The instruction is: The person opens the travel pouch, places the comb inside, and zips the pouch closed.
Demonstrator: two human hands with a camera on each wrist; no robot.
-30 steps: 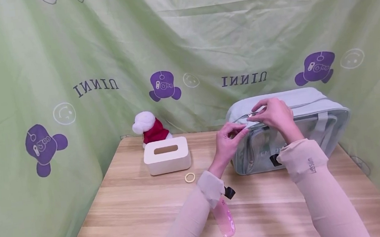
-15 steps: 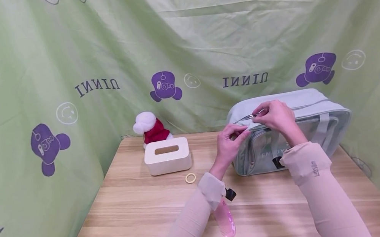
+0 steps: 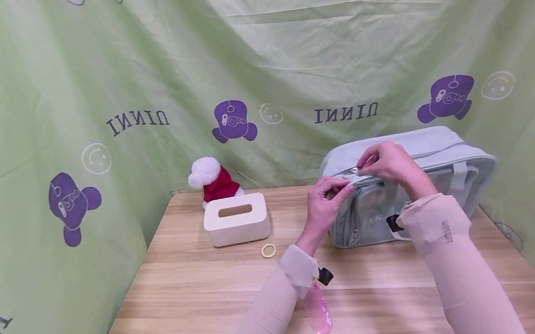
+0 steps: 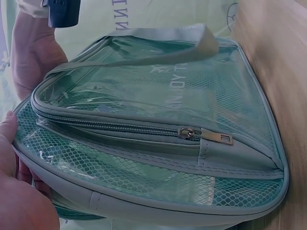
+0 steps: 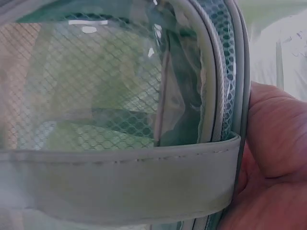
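Note:
A pale grey-green wash bag (image 3: 432, 146) with clear mesh-patterned sides stands at the back right of the table. My left hand (image 3: 320, 203) pinches the bag's top edge near its left corner. Just to the right, the fingers of my right hand (image 3: 390, 165) pinch the metal zipper pull (image 3: 355, 170) on the top seam. The left wrist view shows a front pocket zipper (image 4: 192, 133), its pull lying loose, and my left hand (image 4: 24, 201) at the bag's rim. In the right wrist view, a strap (image 5: 120, 184) crosses the bag beside my right hand (image 5: 278, 143); its fingertips are hidden.
Left of the bag stand a cream tissue box (image 3: 237, 228) and a white plush toy (image 3: 217, 180) in red clothing. A small yellow ring (image 3: 268, 251) lies before the box. A pink comb (image 3: 318, 315) lies partly under my left forearm. A green curtain (image 3: 257, 55) hangs behind.
My right hand has shifted slightly toward me with the zipper pull, and its wrist has turned a little. My left hand keeps its grip on the bag's edge near the corner.

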